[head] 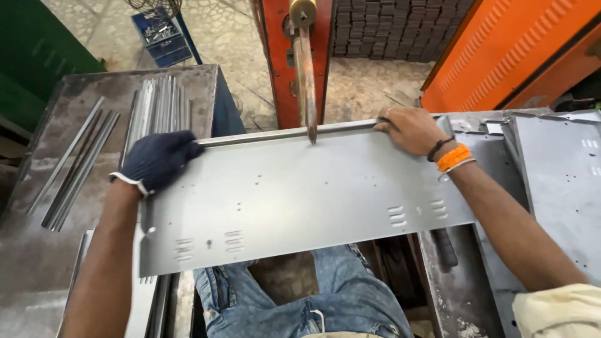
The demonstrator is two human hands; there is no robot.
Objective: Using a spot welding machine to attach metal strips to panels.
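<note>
head view: grey sheet-metal panel (300, 200) lying flat across the lap, far edge at 12 o'clock under a copper electrode tip (310, 133). gloved left hand (156, 161) clamped on the 10 o'clock corner, bare right hand (410, 129) closed on the 2 o'clock edge. probably light yet stiff, slick, sharp-edged; best gripped along the folded rim. loose metal strips (81, 159) at 9 o'clock.

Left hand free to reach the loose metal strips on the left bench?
Probably yes: the metal strips lie uncovered just beyond the gloved left hand, nothing between, but that hand is pressing the sheet panel.
</note>
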